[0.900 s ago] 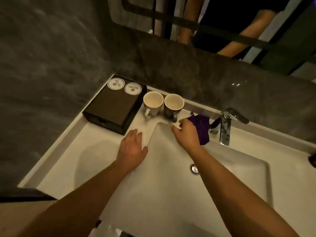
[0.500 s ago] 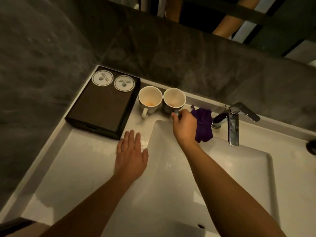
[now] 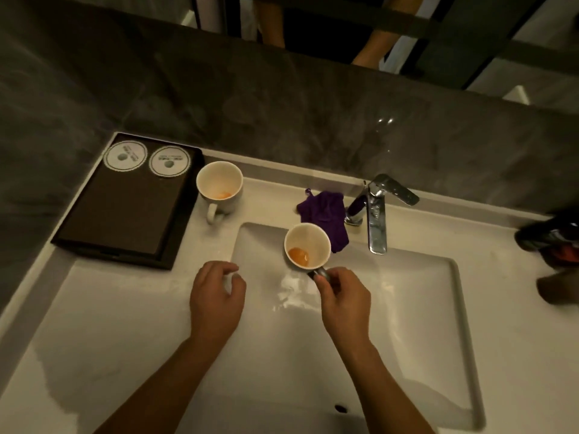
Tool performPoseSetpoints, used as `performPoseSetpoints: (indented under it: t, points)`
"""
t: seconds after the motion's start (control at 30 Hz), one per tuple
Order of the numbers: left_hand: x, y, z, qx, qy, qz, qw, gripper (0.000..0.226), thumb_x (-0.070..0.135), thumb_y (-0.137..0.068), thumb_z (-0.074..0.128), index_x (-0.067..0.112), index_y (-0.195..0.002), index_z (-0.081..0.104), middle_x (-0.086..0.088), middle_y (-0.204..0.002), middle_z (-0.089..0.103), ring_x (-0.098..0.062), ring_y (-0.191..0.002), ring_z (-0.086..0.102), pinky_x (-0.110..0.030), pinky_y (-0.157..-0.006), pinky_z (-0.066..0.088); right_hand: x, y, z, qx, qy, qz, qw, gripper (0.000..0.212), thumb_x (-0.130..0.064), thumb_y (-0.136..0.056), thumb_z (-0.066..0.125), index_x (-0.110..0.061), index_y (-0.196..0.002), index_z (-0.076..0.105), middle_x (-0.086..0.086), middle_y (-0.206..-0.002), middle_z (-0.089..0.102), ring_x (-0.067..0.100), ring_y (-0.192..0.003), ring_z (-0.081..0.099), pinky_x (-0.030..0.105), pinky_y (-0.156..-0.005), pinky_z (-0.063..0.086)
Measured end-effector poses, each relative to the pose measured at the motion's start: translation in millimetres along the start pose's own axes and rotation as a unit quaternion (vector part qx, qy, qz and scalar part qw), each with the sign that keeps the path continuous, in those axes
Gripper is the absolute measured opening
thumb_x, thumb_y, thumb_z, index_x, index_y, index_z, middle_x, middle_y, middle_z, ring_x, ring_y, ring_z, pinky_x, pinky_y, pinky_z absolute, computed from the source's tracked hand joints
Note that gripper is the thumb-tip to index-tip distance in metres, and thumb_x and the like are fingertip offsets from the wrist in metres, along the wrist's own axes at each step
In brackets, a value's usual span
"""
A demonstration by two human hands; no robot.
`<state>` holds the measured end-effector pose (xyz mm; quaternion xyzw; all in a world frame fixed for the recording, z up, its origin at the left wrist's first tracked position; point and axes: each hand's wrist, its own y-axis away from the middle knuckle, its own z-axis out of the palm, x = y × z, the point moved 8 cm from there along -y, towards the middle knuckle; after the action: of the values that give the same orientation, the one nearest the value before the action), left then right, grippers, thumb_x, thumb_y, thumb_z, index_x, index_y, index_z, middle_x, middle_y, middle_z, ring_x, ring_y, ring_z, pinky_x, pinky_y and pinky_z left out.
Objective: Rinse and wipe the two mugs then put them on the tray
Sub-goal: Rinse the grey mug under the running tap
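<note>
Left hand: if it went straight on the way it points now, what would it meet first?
Probably the white mug standing beside the tray, its handle first; how high the left hand is above the counter is unclear.

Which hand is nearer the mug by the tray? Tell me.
Left. The left hand is in front of the mug by the tray; the right hand holds the other mug over the basin.
</note>
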<state>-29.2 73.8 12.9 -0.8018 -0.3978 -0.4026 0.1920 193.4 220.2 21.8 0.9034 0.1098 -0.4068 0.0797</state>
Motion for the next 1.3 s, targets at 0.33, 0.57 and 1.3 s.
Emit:
performPoseSetpoints:
  t: [0.33, 0.57, 1.3]
  points:
    - [218, -27, 140, -0.209, 0.039, 0.132, 0.968, 0.076, 0.055, -0.090, 0.071, 0.022, -0.153, 0.043, -0.001, -0.155, 0.046, -0.019, -0.137, 0.048, -0.035, -0.109, 0.046, 93, 8, -97, -0.001, 0.073, -0.014, 0.997, 0.010, -0.028, -0.094, 0.071, -0.021, -0.088, 0.067, -0.012, -0.077, 0.062, 0.005, -0.070, 0.059, 0.020, -0.061, 0.044]
    - [261, -39, 189, -0.180, -0.077, 0.152, 0.969, 0.085, 0.062, -0.094, 0.061, 0.010, -0.157, 0.038, -0.010, -0.168, 0.030, -0.028, -0.154, 0.030, -0.043, -0.122, 0.034, 100, -26, -118, 0.002, 0.068, -0.044, 0.997, 0.013, -0.021, -0.090, 0.075, -0.014, -0.083, 0.066, -0.004, -0.075, 0.061, 0.009, -0.066, 0.054, 0.014, -0.061, 0.036]
    - [117, 38, 175, -0.373, 0.196, -0.024, 0.906, 0.079, 0.039, -0.077, 0.087, 0.039, -0.146, 0.049, 0.009, -0.147, 0.057, -0.014, -0.138, 0.053, -0.041, -0.113, 0.047, 95, -39, -108, -0.072, 0.055, -0.047, 0.995, 0.013, -0.028, -0.093, 0.070, -0.017, -0.087, 0.067, -0.005, -0.080, 0.064, 0.011, -0.073, 0.058, 0.031, -0.066, 0.048]
